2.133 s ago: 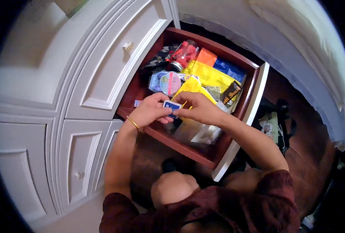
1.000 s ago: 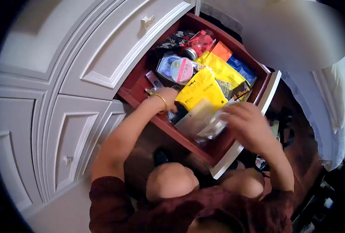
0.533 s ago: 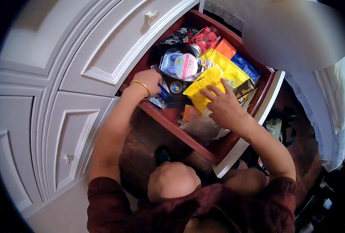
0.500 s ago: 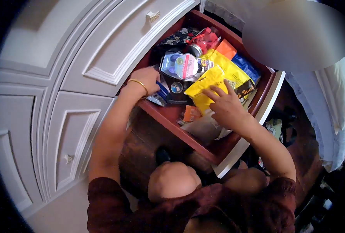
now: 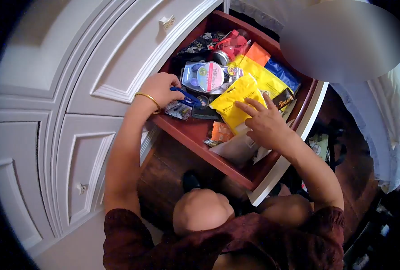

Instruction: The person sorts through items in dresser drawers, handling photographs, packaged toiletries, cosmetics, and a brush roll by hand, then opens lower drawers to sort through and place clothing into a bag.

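Note:
At the left end of the pulled-out drawer [image 5: 195,143], my left hand [image 5: 160,92] with a gold bangle pinches a dark blue, narrow, soft-looking thing [image 5: 187,98]; its kind I cannot make out. Below that hand lies a silvery clear packet [image 5: 178,110]. My right hand [image 5: 266,120] lies with fingers spread on a yellow packet [image 5: 231,102]. Beside the left hand sits a clear package with a round pink-and-white label [image 5: 210,76]. A black box [image 5: 283,99] with lettering ending in "Brush" is next to my right fingers.
A red jar-like container [image 5: 235,44], an orange packet [image 5: 258,54] and a blue packet [image 5: 282,75] fill the drawer's back. An orange packet [image 5: 221,131] lies near its front. White cabinet fronts [image 5: 119,67] stand at left. White bedding [image 5: 366,117] hangs at right.
My left hand has lifted the blue thing slightly and shows more of it. My right hand stays on the yellow packet. The view has shifted a little.

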A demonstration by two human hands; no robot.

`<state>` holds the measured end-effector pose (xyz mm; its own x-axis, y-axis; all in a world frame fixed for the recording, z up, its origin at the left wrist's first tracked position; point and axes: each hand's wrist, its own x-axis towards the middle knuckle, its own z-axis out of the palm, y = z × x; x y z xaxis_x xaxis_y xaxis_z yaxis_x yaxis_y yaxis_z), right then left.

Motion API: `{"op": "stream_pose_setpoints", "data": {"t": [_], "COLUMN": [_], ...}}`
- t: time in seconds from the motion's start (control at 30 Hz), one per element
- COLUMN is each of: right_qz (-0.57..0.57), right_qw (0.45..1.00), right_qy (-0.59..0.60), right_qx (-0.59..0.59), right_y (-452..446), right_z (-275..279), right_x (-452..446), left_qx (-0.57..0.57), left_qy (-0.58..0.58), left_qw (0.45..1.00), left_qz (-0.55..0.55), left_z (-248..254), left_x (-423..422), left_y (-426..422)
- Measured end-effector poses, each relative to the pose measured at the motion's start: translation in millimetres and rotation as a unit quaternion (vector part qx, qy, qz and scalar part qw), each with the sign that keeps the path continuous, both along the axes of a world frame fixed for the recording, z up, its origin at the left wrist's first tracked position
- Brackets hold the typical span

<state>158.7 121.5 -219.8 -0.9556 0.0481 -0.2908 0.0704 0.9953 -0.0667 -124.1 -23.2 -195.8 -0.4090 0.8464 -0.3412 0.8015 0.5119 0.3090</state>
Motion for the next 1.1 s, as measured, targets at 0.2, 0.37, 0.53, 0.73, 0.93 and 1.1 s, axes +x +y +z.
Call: {"op": "stream_pose_setpoints", "data": {"t": [0.2,0.37,0.53,0.73,0.93,1.1], "right_qz": [-0.017,-0.163,-0.203,-0.252,-0.237,-0.262], "right_qw": [0.996,0.878,0.555,0.542,0.586,0.619], "right_qy": [0.063,0.140,0.093,0.163,0.230,0.258], "right_qx": [-0.053,-0.428,-0.801,-0.785,-0.740,-0.694], "right_y": [4.7,4.1,-8.2,-5.7,-3.7,-0.7], "right_z": [-5.4,11.2,40.4,34.5,37.5,28.3], "right_x": [0.4,-14.7,-20.3,-6.0,5.1,12.5], "left_qx": [0.089,0.221,0.304,0.316,0.291,0.382], "left_qy": [-0.096,-0.337,-0.420,-0.483,-0.467,-0.231], "left_qw": [0.991,0.915,0.854,0.815,0.834,0.891], "left_qz": [-0.014,-0.013,-0.043,-0.051,0.040,-0.085], "left_z": [29.5,60.4,59.9,61.6,48.0,36.2], "left_x": [-0.5,22.1,48.3,65.1,74.5,88.5], "left_y": [-6.8,-4.8,4.0,5.8,15.2,28.7]}}
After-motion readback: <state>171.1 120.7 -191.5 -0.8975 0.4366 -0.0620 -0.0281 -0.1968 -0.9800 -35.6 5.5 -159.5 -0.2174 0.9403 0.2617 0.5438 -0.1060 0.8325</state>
